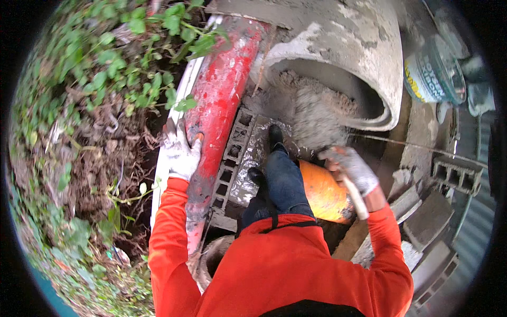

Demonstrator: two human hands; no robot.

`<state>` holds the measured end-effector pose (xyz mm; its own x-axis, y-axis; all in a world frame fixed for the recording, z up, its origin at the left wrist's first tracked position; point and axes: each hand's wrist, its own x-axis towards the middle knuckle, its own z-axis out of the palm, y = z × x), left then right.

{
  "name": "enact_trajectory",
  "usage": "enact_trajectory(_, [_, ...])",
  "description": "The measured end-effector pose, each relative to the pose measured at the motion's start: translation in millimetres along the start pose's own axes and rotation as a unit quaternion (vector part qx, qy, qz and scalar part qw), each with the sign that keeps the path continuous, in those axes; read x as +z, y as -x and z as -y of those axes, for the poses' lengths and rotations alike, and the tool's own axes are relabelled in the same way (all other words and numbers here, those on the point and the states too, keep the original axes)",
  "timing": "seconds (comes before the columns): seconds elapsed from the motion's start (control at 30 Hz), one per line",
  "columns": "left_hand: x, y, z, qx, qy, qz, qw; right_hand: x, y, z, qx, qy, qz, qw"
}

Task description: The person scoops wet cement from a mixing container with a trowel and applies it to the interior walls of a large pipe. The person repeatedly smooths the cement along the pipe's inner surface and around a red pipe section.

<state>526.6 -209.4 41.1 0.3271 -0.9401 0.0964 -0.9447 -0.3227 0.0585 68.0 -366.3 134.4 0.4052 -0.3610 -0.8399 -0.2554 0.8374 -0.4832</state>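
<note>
My left hand (181, 153), in a dirty white glove, lies with spread fingers on a long red pipe or round beam (224, 87) smeared with grey. In my right hand (353, 168), also gloved, is the pale handle (357, 201) of a tool. Its far end is lost in a motion-blurred grey mass of wet mortar (318, 119), so the tool's kind cannot be made out. That mass is at the mouth of a large concrete pipe (364, 74), where more mortar (296, 82) lies inside. An orange rounded object (325, 190) sits just below my right hand.
My boots stand on wet mortar beside a row of hollow blocks (232, 153). Plants and soil (79, 121) fill the left. At right are a bucket (433, 74), loose blocks (428, 219) and corrugated sheeting (478, 227). A taut cord (417, 145) crosses near my right hand.
</note>
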Motion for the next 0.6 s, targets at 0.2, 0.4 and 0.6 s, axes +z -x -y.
enact_trajectory(0.2, [6, -3, -13, 0.003, -0.011, 0.007, 1.0, 50, -161, -127, 0.037, -0.067, -0.011, 0.997])
enact_trajectory(0.4, [0, 5, -7, -0.011, 0.001, 0.027, 1.0, 109, -378, -303, -0.097, -0.03, -0.019, 0.995])
enact_trajectory(0.6, [7, -10, -18, -0.012, 0.038, 0.053, 0.998, 163, -537, -355, -0.208, 0.081, -0.125, 0.967])
